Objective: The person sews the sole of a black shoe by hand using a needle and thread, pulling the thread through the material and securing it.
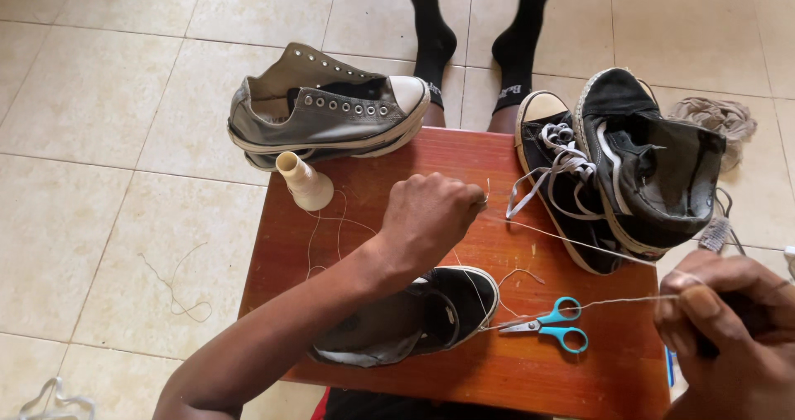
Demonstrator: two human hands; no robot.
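Observation:
My left hand (pixel 431 217) hovers over the middle of a small red-brown wooden table (pixel 464 151), its fingers pinched on a needle and a pale thread (pixel 580 244). The thread runs taut to my right hand (pixel 729 321) at the lower right, which pinches its other end. Under my left forearm lies a black low sneaker (pixel 447 308) with a white sole. Blue-handled scissors (pixel 551 325) lie on the table between both hands. A cream thread cone (pixel 302 180) stands at the table's left side with loose thread around it.
Grey low sneakers (pixel 331 109) rest at the table's far left corner. Two black high-top sneakers (pixel 613 167) with white laces lie at the far right. Two feet in black socks (pixel 476 43) are on the tiled floor beyond. A beige cloth (pixel 716 118) lies at right.

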